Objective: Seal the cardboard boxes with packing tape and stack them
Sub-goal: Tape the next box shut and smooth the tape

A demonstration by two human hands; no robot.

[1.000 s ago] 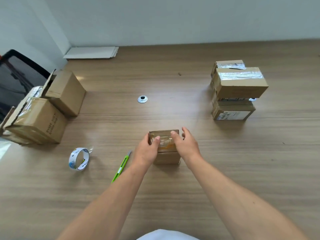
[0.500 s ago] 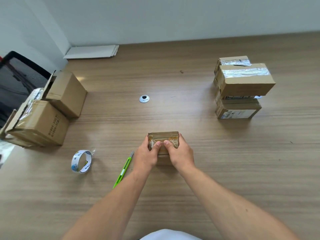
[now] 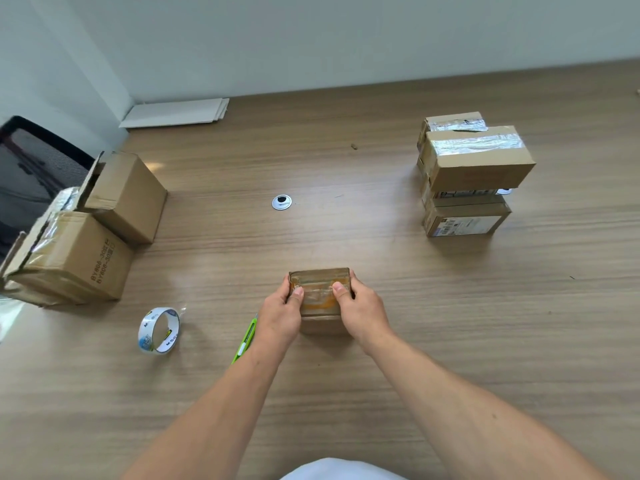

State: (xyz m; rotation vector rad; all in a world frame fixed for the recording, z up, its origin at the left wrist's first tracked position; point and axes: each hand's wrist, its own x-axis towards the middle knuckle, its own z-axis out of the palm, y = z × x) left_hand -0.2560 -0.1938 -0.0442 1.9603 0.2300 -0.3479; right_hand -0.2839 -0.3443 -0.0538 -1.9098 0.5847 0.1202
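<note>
So, both hands are clamped on the small box (image 3: pixel 320 289): left hand (image 3: pixel 280 317) on its left side, right hand (image 3: pixel 360 313) on its right, thumbs (image 3: pixel 298 292) pressing down on the taped top. It sits on the counter (image 3: pixel 346 393) right in front of the person. The tape roll (image 3: pixel 158 330) stands on edge off to the left, and a green cutter (image 3: pixel 245 341) lies just beside the left wrist. The stack of taped boxes (image 3: pixel 474 161) is well apart at the far right, and two bigger boxes (image 3: pixel 124 195) sit at the left edge.

Both bare forearms extend forward and converge. Left hand (image 3: pixel 280 317) and right hand (image 3: pixel 363 313) grip opposite ends of the small box (image 3: pixel 318 299), thumbs pressed flat on its top.
</note>
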